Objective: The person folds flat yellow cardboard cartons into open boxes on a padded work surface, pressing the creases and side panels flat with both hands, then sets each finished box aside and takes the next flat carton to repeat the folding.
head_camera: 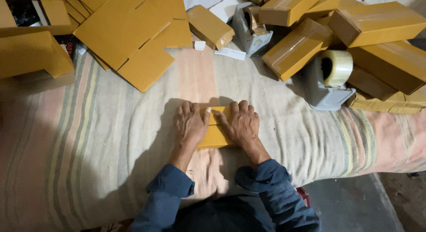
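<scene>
A small yellow cardboard box (215, 135) lies on the striped cloth (111, 138) in front of me. My left hand (190, 123) presses flat on its left side, fingers pointing away from me. My right hand (242, 122) presses flat on its right side, the thumb reaching toward the middle of the box. Both hands cover most of the box's top; only a strip between them and the near edge shows. Dark blue sleeves cover both forearms.
A grey tape dispenser (327, 81) with a clear tape roll stands to the right. A second dispenser (248, 27) sits at the back. Taped yellow boxes (377, 23) pile up at the right rear. Flat unfolded cardboard blanks (128, 34) lie at the back left.
</scene>
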Demonstrator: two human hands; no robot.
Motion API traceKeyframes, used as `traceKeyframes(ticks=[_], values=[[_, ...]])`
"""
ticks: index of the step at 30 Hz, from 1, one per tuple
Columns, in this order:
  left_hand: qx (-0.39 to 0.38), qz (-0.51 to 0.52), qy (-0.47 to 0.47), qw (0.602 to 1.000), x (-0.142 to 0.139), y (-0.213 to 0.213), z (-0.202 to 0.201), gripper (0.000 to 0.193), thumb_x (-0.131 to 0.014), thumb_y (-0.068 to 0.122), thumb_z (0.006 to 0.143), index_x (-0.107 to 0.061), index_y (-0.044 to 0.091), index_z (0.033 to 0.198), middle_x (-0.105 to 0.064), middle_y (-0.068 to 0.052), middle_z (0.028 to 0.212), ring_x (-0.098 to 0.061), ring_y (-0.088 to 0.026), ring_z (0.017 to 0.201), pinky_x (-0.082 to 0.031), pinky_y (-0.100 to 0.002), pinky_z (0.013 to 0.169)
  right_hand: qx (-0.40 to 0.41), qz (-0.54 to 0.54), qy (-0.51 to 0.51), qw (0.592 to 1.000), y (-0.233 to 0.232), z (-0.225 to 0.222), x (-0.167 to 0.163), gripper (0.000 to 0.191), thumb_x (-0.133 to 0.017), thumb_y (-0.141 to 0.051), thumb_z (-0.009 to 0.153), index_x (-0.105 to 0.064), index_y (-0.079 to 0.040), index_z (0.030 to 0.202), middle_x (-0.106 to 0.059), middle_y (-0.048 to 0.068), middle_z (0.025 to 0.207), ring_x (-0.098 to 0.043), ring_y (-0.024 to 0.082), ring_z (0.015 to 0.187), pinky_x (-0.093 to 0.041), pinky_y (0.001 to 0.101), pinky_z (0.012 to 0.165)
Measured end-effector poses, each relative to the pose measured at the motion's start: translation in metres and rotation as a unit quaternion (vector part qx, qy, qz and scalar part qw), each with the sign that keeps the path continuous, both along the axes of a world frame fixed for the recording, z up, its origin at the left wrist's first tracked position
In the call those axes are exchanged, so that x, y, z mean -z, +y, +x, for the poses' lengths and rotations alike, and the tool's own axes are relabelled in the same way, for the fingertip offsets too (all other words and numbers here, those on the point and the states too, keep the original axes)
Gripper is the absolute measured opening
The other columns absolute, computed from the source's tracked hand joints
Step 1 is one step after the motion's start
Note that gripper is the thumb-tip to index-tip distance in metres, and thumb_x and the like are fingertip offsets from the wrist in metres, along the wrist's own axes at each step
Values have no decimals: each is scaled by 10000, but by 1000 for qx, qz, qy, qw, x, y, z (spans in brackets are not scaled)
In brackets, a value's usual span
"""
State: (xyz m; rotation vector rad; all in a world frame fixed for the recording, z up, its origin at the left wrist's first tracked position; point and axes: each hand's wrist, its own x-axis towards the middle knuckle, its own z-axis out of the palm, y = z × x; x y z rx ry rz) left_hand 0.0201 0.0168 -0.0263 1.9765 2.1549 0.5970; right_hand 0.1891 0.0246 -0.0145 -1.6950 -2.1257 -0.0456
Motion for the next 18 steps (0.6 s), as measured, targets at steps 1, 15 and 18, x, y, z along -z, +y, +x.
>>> traceKeyframes(ticks=[1,15,18], values=[[-5,-1,-12,1000,1,-3,-1,535,-553,476,989,-582,24,1272,-546,-211,1320,-508,-380,1245,-441,-550,1027,7,-1,9,1000,0,0,1,440,-592,-455,940,-662,-49,1095,-625,189,1014,-619,375,930,-523,504,747],[-10,76,-289,954,25,-57,-27,881,-622,598,912,-398,18,1537,-550,-246,1453,-555,-377,1351,-449,-462,1120,-95,131,203,966,-45,21,-4,304,-534,-103,963,-577,8,1243,-560,245,1223,-529,428,1168,-530,479,896],[58,111,-348,929,23,-64,-32,828,-620,522,968,-376,-14,1551,-530,-249,1496,-542,-349,1371,-449,-425,1107,-124,89,324,934,-48,34,7,359,-487,-149,1094,-535,18,1408,-509,249,1379,-533,358,1286,-498,465,1061]])
